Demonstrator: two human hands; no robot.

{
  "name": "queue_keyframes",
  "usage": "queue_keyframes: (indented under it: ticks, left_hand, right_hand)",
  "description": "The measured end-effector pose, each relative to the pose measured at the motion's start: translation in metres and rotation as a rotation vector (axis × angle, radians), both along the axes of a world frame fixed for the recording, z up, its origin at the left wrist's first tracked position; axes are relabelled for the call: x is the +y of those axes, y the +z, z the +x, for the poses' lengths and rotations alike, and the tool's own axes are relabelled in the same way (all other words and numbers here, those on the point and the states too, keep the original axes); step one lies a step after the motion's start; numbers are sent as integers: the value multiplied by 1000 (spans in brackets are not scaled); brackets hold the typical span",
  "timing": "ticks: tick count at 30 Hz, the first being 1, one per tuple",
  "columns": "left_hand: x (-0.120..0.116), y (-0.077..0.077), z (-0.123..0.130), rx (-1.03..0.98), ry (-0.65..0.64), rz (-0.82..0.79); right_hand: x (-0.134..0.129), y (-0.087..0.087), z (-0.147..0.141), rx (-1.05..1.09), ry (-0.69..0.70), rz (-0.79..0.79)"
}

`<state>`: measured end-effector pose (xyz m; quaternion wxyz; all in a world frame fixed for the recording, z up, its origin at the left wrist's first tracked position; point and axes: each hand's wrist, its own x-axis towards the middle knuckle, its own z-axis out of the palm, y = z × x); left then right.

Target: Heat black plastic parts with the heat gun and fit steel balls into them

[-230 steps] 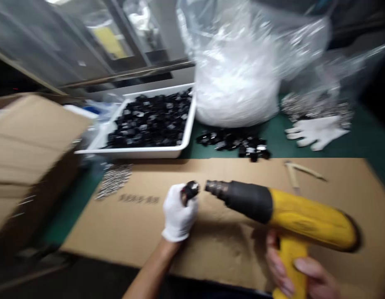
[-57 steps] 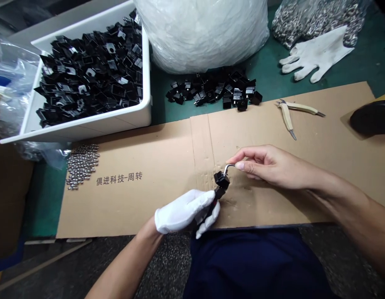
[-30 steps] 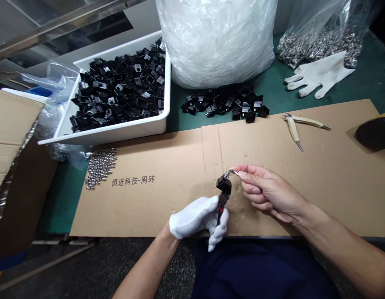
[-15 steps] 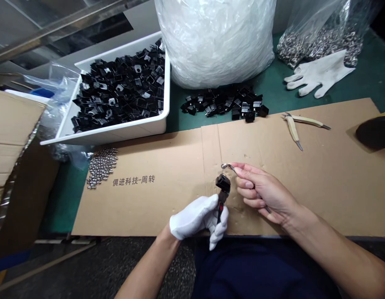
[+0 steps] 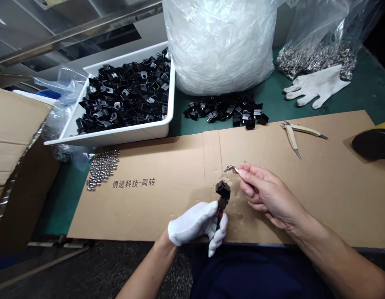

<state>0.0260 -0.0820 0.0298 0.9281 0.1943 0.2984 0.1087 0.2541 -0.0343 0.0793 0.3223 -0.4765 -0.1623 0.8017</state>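
My left hand [image 5: 200, 224], in a white glove, is closed around pliers [image 5: 221, 209] with black jaws and a bit of red on the handle. Clamped in the jaws is a small black plastic housing [image 5: 222, 189], tilted over the cardboard. Bare and pinched, my right hand [image 5: 265, 193] holds a bent metal rod like a hex key [image 5: 236, 169]. A small shiny metal piece [image 5: 228, 168] shows at the rod's tip, just above the housing and apart from it. The rod's other end is hidden in my palm.
A white bin [image 5: 172, 95] full of black housings stands at the back left. More housings [image 5: 242, 112] lie loose near a big plastic bag [image 5: 220, 50]. Small metal pins [image 5: 101, 168] sit in rows on the cardboard [image 5: 180, 174]. Cutters [image 5: 292, 139] and a glove [image 5: 317, 85] lie right.
My right hand has drawn slightly right and away from the housing, with the bent rod still in it. My left hand keeps its hold on the pliers. The whole view has shifted a little.
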Motion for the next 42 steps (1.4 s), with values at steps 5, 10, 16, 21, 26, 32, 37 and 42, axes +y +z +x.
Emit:
queue_keyframes:
  ticks: [5,10,16,21,26,32,37,42]
  left_hand:
    - [-8,-4,-7,-11,81,27]
    - [-8,-15,-30,-9,292,109]
    - [-22,-16,-60,-10,623,154]
    - [-35,-18,-92,71,960,220]
    - [-47,-24,-121,179,1210,347]
    - [-53,-28,-127,102,1312,342]
    - [-53,-28,-125,86,1305,324]
    - [-54,-29,-126,60,1286,340]
  right_hand:
    - [1,3,-7,-76,55,37]
    - [26,6,-32,-39,79,40]
    - [58,13,-91,8,152,16]
    - [73,-5,-184,50,353,-34]
    - [86,-31,-282,-55,459,40]
    - [112,-48,-355,-244,492,270]
    - [120,-61,-385,-432,544,479]
    - [123,-67,-388,-588,634,739]
